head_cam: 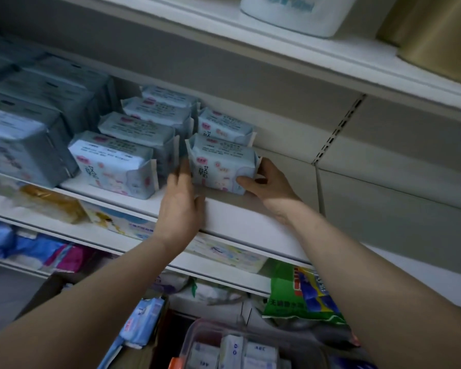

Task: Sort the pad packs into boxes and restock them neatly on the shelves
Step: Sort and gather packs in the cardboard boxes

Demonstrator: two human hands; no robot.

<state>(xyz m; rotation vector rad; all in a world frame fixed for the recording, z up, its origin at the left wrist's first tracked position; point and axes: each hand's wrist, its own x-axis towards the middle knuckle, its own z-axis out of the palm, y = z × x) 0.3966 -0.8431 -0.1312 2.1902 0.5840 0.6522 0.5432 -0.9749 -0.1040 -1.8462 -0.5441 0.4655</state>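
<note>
Currently a light-blue pad pack is held between both hands on the white shelf, standing near the front edge. R hand is at the pack's right end — thumb curled onto the lower front face, remaining fingers wrapped behind the end flap, so the pack is gripped. L hand is laid against the pack's left end; fingers are seen roughly straight and close together, pressed flat to the side, tips blurred, thumb low near the shelf edge. Whether any L finger hooks behind the pack cannot be told.

A second pack of the same print is noted directly behind the held one, touching or nearly so. To the left, a row of four matching packs runs front to back, just beside the L hand. Further left, bigger grey-blue packs are stacked in their own row on the same shelf.

Below — lower shelves w/ mixed packets, incl. a green bag at right. At frame bottom, a clear plastic bin w/ small white packs inside is seen, and a loose blue pack is seen left of it. Upper shelf: a white container.
</note>
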